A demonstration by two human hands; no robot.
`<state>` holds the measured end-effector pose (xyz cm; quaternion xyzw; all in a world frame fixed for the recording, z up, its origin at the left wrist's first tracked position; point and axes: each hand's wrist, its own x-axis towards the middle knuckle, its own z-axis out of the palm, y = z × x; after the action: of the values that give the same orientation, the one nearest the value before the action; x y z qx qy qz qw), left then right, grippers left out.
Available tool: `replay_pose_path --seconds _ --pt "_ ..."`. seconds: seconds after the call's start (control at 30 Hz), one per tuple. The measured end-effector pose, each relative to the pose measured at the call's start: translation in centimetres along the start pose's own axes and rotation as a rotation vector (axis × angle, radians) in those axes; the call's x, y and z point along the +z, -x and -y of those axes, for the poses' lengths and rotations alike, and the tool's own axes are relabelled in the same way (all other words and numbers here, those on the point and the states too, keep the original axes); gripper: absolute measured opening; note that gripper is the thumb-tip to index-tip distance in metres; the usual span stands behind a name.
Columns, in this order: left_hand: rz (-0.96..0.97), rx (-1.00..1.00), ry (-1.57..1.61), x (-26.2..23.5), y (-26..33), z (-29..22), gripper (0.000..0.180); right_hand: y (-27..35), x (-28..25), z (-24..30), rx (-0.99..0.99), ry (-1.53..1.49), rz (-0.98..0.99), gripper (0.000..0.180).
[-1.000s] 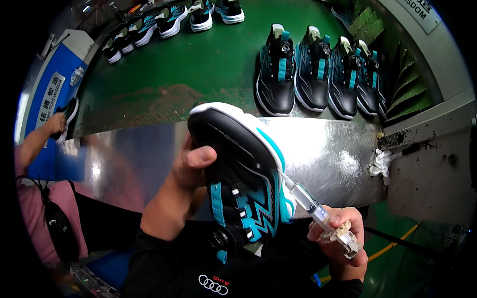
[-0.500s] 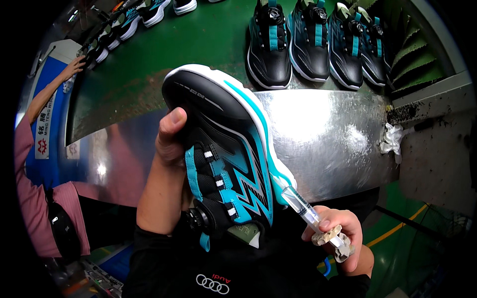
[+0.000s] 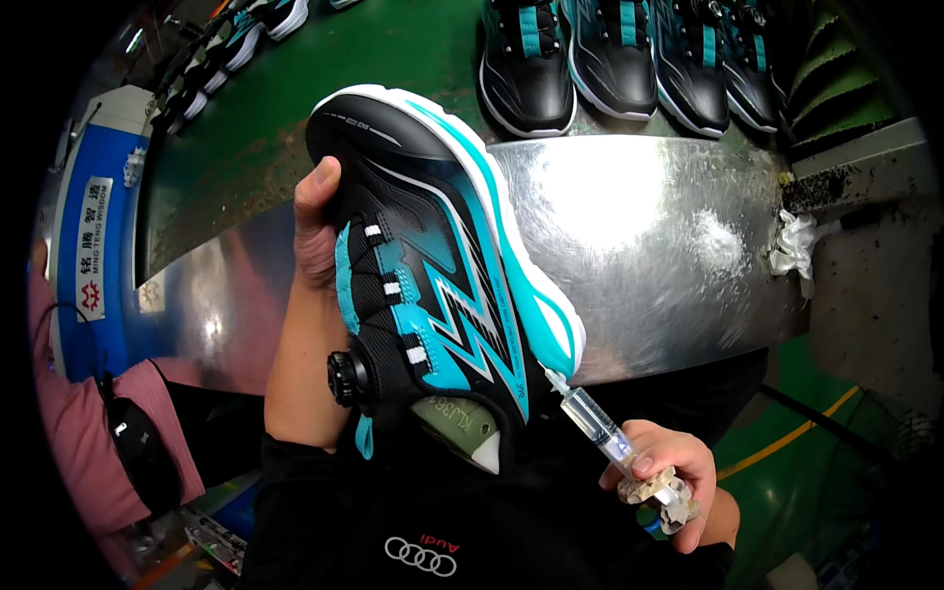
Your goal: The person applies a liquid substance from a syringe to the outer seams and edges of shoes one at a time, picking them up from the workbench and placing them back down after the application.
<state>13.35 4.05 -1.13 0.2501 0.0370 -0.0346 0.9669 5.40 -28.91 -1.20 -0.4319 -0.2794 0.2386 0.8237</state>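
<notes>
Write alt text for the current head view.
A person's left hand holds a black-and-teal shoe, while the right hand holds a syringe with its tip at or very near the sole edge by the heel. Beyond a shiny metal worktop, similar shoes stand on a green surface; at left is part of a co-worker in pink.

Black shoes [image 3: 526, 93] stand on the green bench [image 3: 393, 59], a white patch [image 3: 720, 246] on its metal front [image 3: 669, 315]

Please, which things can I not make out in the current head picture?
Head view, left hand: most fingers hidden behind the held sneaker.
Head view, standing sneakers: some tops cut off by the upper edge.
Head view, syringe: tip too small to tell whether it touches the sole.
</notes>
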Motion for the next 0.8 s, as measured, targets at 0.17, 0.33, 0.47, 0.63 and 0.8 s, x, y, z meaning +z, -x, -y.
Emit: replay_pose_path --seconds 0.17,0.33,0.47,0.63,0.8 --pt "-0.011 -0.010 0.016 -0.6 -0.1 -0.2 0.048 0.6 -0.6 -0.3 -0.005 0.036 0.018 0.076" --pt "-0.060 -0.027 -0.033 -1.1 -0.6 -0.3 0.045 1.5 -0.8 -1.0 -0.001 0.008 -0.024 0.076" --pt "-0.096 -0.006 -0.034 -1.9 -0.9 -0.5 0.044 1.8 -1.0 -1.3 0.001 0.011 -0.015 0.076" --pt "-0.178 0.027 -0.262 -1.9 -0.2 -1.4 0.042 2.0 -1.3 -1.7 0.025 -0.008 -0.043 0.074" --pt "-0.312 -0.095 -0.333 -2.8 2.1 -3.7 0.041 1.9 -1.6 -2.5 0.018 0.029 -0.047 0.072"
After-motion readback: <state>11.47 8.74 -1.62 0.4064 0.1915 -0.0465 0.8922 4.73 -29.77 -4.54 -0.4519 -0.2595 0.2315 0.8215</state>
